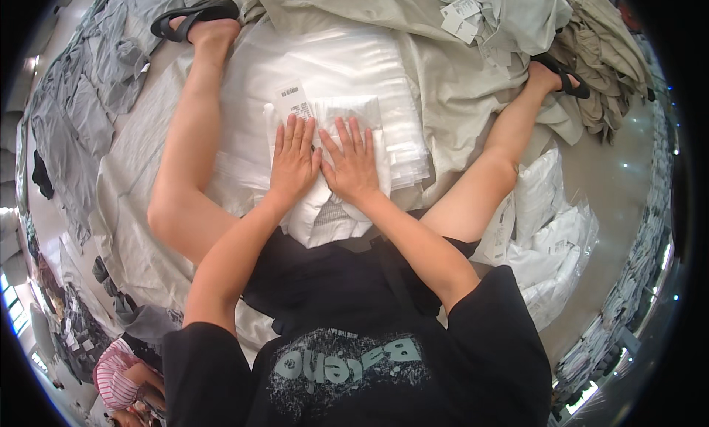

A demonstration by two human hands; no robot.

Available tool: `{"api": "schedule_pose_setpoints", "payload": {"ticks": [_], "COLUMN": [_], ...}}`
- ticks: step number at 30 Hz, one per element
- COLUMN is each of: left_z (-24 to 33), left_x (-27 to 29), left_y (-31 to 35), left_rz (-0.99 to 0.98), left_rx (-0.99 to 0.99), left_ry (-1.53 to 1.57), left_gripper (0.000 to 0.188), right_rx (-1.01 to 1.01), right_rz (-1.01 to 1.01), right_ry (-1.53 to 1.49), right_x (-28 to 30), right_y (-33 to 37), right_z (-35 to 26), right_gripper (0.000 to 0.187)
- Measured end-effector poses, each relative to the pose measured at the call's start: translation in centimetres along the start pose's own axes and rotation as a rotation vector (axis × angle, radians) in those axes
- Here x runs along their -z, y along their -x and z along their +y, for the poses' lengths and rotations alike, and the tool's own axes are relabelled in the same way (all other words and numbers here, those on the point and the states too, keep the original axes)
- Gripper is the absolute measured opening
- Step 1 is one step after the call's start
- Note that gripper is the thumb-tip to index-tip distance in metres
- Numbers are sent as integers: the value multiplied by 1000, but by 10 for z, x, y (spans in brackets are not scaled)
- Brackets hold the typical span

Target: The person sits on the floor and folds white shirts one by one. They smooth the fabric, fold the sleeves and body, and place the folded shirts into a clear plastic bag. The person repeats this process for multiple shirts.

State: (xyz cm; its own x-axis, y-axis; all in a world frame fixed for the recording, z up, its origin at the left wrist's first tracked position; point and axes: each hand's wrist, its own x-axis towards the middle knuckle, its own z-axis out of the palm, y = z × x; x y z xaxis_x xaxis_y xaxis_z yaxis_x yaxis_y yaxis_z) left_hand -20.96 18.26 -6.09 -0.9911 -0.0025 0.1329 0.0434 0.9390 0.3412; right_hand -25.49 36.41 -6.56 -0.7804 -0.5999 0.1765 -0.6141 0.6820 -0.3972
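Note:
A white folded garment (pixel 347 108) lies in front of me, its near end hanging toward my lap. My left hand (pixel 294 157) rests flat on it, fingers stretched out and pointing away from me. Beside it my right hand (pixel 350 159) presses flat too, its thumb close to the left thumb. A white paper tag (pixel 290 96) with a barcode sticks out past my left fingertips. Beneath the garment is a stack of clear plastic bags (pixel 247 65), spread between my legs.
A pale cloth sheet (pixel 122 205) covers the floor under me. Grey garments (pixel 70 131) lie at the far left, tan ones (pixel 602 43) at the far right. Bagged white garments (pixel 550 242) sit by my right knee. At the lower left another person (pixel 122 371) wears pink stripes.

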Motion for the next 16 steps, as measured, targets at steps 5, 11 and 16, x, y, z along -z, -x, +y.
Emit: {"api": "schedule_pose_setpoints", "payload": {"ticks": [5,11,16], "left_z": [-10,-12,-17], "left_x": [10,32,48], "left_y": [5,36,19], "left_rz": [205,-47,-178], "left_rx": [164,1231,1075], "left_ry": [71,804,1124], "left_gripper": [69,86,83], "right_rx": [-45,-665,-661], "right_rz": [111,-86,-250], "right_ry": [-163,-412,-974], "right_x": [24,67,67], "right_y": [-6,11,1], "right_z": [10,34,61], "right_gripper": [67,88,93]}}
